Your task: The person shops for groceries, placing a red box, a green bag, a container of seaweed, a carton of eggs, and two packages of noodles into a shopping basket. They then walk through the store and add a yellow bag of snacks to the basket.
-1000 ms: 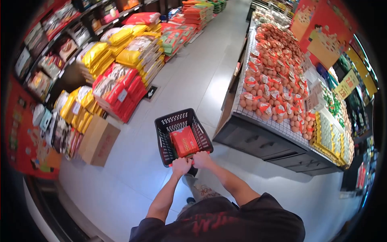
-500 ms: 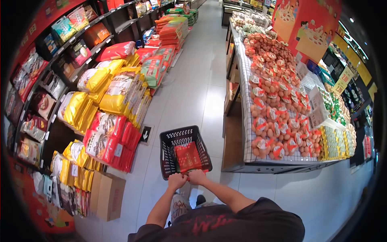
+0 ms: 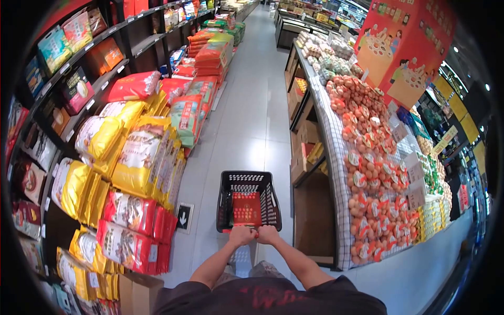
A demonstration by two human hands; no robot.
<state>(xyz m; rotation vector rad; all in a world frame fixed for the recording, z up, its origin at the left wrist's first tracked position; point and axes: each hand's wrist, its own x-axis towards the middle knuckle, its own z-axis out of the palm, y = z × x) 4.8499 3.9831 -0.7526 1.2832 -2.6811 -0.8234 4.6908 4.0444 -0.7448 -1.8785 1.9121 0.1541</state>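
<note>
A black plastic basket cart [image 3: 269, 205] with slotted walls stands in front of me in the aisle. Inside lies a red box [image 3: 247, 209] with gold marks on its face. My left hand [image 3: 242, 235] is closed round the cart's red handle. Close beside it, my right hand [image 3: 269, 234] grips the same bar. Both arms reach forward from my dark shirt, and the palms are hidden.
Yellow sacks [image 3: 140, 157] and red sacks [image 3: 126, 241] are piled along the left shelves. On the right, a display table [image 3: 344, 231] bears many netted bags of eggs [image 3: 375, 205]. A floor arrow sign [image 3: 184, 216] lies left of the cart. Tiled floor [image 3: 247, 115] stretches ahead.
I have moved forward along the aisle with the cart. The sacks and egg table now appear nearer and lower. Both hands have stayed on the handle.
</note>
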